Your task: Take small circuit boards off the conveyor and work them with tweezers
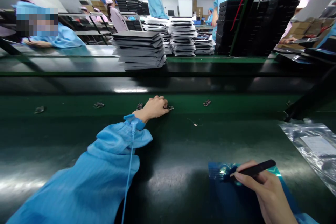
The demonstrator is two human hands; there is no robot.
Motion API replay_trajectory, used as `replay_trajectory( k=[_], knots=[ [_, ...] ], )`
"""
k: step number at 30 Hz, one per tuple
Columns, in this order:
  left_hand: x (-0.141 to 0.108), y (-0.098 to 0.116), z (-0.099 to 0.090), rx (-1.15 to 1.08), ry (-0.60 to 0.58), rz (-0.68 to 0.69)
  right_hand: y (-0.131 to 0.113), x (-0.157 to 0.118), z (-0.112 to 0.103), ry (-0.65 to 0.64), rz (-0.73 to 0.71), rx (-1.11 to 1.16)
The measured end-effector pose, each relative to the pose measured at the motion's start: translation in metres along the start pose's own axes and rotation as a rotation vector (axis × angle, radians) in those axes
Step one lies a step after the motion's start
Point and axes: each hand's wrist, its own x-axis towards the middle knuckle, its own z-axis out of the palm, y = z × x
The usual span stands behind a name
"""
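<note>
My left hand (154, 107) reaches far out onto the green strip, its fingers curled down over a small circuit board (170, 108) whose edge pokes out at the fingertips. Another small board (139, 106) lies just left of the wrist, partly covered. Close to me on the right, my right hand (265, 182) is closed around a slim black pen-like tool (258, 168). The tool's dark tip points left, over a shiny blue sheet (223, 203) on the work surface; its exact kind is unclear. A light-blue wrist cord (129, 171) hangs from my left cuff.
More small boards lie along the green strip (120, 106), one (207, 103) to the right, others to the left. A clear plastic bag (315, 147) with a white label rests at right. Stacked sheets (141, 50) and black trays (227, 28) stand behind a rail. Co-workers are beyond.
</note>
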Motion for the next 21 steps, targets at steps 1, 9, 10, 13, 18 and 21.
replay_trajectory(
  k=[1,9,10,13,18,21],
  knots=[
    [-0.001,-0.003,0.001,-0.028,0.001,-0.024,0.000,0.000,0.000,0.005,-0.002,-0.002],
    [-0.024,0.025,-0.003,-0.293,0.190,-0.035,0.003,0.004,-0.002,-0.067,-0.090,-0.054],
    [-0.033,0.035,-0.008,-0.330,0.216,-0.009,0.002,0.004,-0.002,-0.068,-0.097,-0.059],
    [-0.077,0.068,-0.023,-0.451,0.221,0.133,-0.001,0.004,0.000,-0.045,-0.110,-0.049],
    [-0.172,0.119,-0.032,-0.744,0.066,0.619,-0.005,0.003,0.000,-0.035,-0.119,-0.017],
    [-0.204,0.136,-0.025,-0.659,-0.053,0.748,-0.004,0.003,-0.001,-0.021,-0.138,-0.012]
  ],
)
